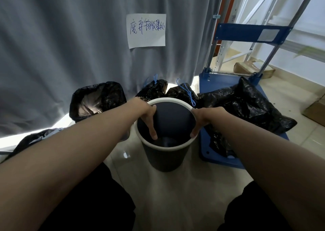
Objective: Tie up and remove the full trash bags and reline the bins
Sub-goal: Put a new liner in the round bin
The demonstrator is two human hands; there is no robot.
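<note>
1. Both hands, left hand (149, 118) and right hand (200, 120), clamp the bare bin (165, 142) at its rim, on the floor.
2. Tied bags (182, 91) sit behind; another bin (95, 100) looks lined.
3. This bin likely awaits a liner.

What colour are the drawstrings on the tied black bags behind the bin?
Blue drawstrings, seen best in the head view.

Head cam, fwd-down, close over bin (165, 153)

A storeroom or waste-collection corner is suggested: metal racking (246, 19) at two o'clock, a blue platform trolley (219, 83), a handwritten sign (146, 30) pinned to a grey curtain (61, 46) at twelve.
</note>
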